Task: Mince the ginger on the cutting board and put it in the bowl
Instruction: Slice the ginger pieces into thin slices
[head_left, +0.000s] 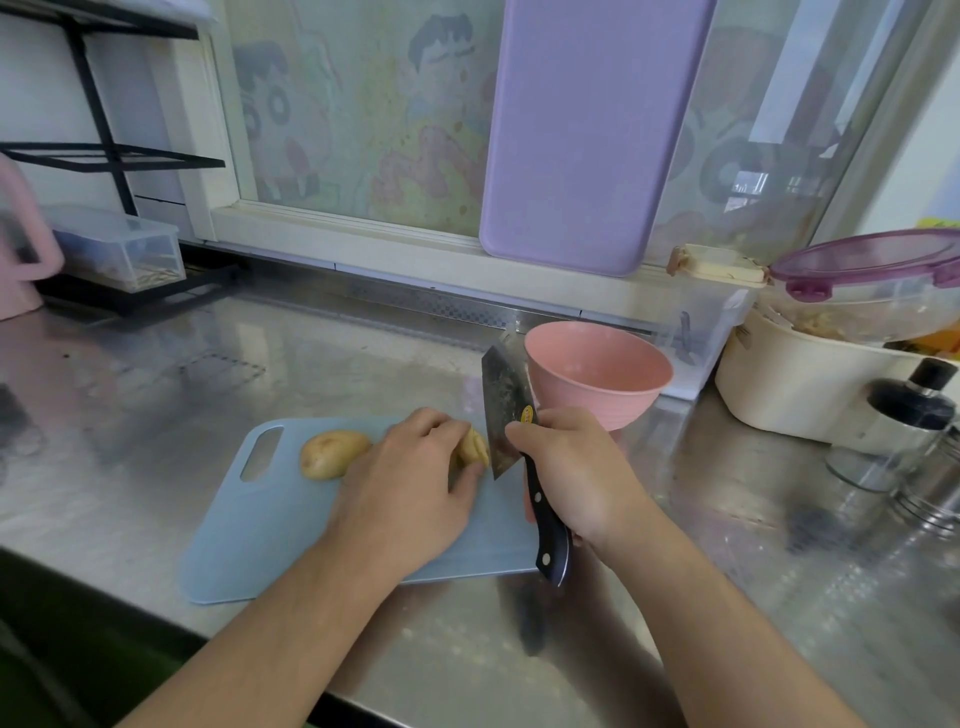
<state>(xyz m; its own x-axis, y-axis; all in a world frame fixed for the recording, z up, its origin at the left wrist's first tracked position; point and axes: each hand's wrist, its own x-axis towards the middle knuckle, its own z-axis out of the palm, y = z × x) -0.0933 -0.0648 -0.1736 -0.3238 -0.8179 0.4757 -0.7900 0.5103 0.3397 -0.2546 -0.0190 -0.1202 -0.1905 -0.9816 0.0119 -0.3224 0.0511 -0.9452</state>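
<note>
A pale blue cutting board (280, 525) lies on the steel counter. My left hand (410, 483) holds a piece of ginger (474, 448) down on the board, fingers curled over it. A second, larger ginger lump (332, 453) lies loose to the left near the board's handle slot. My right hand (576, 473) grips the black handle of a cleaver (506, 415), its blade upright and right beside the held ginger. A pink bowl (597, 374), with nothing visible inside, stands just behind the knife.
A purple board (582, 135) leans against the window. To the right stand a white pot (795, 384), a lidded glass bowl (872, 280) and a dark-capped bottle (904, 421). A clear box (119, 247) sits on a black rack at the back left.
</note>
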